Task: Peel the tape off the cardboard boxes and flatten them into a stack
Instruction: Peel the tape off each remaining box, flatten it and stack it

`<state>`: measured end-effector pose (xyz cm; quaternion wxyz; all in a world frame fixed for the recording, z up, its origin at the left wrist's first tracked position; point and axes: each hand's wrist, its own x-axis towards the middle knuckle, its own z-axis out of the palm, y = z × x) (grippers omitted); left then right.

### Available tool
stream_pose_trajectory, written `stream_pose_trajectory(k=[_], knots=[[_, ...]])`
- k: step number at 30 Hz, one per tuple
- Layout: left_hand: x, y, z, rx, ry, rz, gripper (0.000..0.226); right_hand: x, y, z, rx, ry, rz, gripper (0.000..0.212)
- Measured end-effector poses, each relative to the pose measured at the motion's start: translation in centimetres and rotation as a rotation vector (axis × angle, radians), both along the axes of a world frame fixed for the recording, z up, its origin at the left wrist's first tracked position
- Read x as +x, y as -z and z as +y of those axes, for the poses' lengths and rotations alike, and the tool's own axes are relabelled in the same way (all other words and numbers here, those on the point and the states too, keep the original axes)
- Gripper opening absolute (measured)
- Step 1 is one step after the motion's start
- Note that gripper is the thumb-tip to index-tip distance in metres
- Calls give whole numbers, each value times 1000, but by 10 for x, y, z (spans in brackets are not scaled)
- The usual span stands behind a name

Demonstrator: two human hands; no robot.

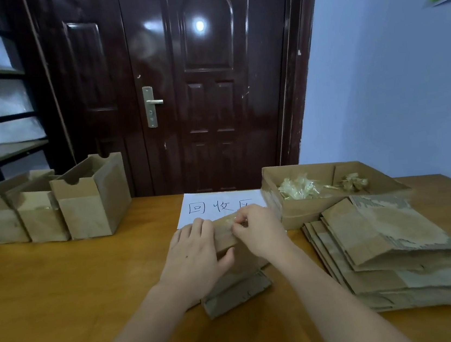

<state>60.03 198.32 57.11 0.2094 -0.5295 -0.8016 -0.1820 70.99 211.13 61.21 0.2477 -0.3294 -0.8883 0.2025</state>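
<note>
You're in the tape-peeling step right now. The cardboard box (229, 258) you're working on sits on the counter (63, 290) right in front of you, tipped on its side, with one ragged flap sticking out toward you at the bottom. Your left hand (197, 253) wraps over its left end, thumb curled onto the near face, so it's gripping the box steady. Your right hand (257, 231) has its fingertips bunched at the top edge, pinching what looks like a strip of clear tape (234, 221). It's glossy and small, so I can't tell how much is lifted.

For the next move, I'd say keep the left hand clamped down and pull the tape low along the seam rather than straight up, since the flattened ones show torn paper, so this cardboard seems to rip easily. Once the tape's off, the box needs collapsing and goes on the pile.

Containers:
- The shallow cardboard tray (297, 213) just behind your right hand has a divider. The left section holds a wad of crumpled clear tape (297, 189) and the right section a smaller brownish wad (355, 182).
- Three open boxes (53, 209) wait in a row at the far left of the counter. I can't see inside them.

The flattened stack (394, 258) sits to your right, just in front of the tray. A paper sign (217, 204) lies behind your hands.
</note>
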Motion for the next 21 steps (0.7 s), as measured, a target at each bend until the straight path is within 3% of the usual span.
stream_pose_trajectory(k=[3,8,11,14,17,21], knots=[[-7,-5,-3,-96,28,3,42,8,-6,9,13,110,59,7],[-10,-25,7,-269,14,-36,45,21,-5,6,81,45,127,11],[-1,-29,17,-251,-45,-51,61,20,-1,0,-26,-61,95,23],[2,-19,21,-193,-97,-32,85,24,3,7,-247,-43,252,17],[-3,-11,22,-145,-93,-36,85,27,8,12,-490,-17,299,21],[-15,-12,26,-279,87,-73,73,22,11,16,-444,60,329,25]])
